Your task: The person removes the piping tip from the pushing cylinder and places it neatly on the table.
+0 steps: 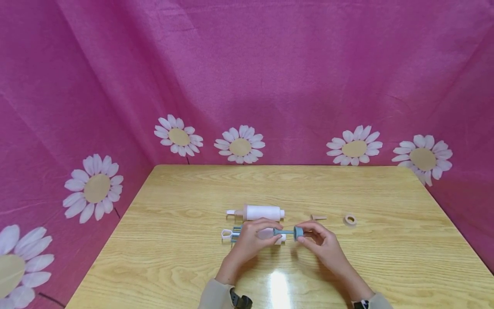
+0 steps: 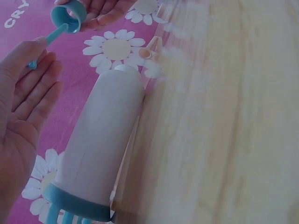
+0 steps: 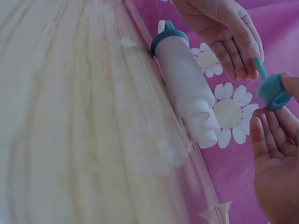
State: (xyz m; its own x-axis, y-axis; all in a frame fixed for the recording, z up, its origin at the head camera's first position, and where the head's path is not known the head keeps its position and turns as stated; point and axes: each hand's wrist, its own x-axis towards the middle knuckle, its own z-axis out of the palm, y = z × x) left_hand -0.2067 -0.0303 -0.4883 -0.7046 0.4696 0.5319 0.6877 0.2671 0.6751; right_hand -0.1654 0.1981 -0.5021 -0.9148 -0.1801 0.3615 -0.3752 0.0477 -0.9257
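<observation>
Between thumb and fingers my left hand [image 1: 252, 238] pinches a thin teal nozzle [image 1: 284, 232] at its left end. My right hand [image 1: 323, 245] holds a teal ring-shaped cap [image 1: 298, 233] by its rim. In the left wrist view the nozzle's narrow end [image 2: 58, 32] reaches the opening of the ring [image 2: 77, 13]; I cannot tell how far in it sits. Under and behind the left hand lies a white syringe-like tube [image 2: 105, 135] with a teal collar and a white looped handle [image 1: 227, 234]. The left hand partly hides this tube in the head view.
Just behind lies a similar white tube [image 1: 263, 213] with a pink-beige collar. To its right are a small beige cone nozzle [image 1: 318, 217] and a beige ring [image 1: 350, 220]. The wooden table [image 1: 185, 266] ends at a pink flowered cloth [image 1: 285, 86].
</observation>
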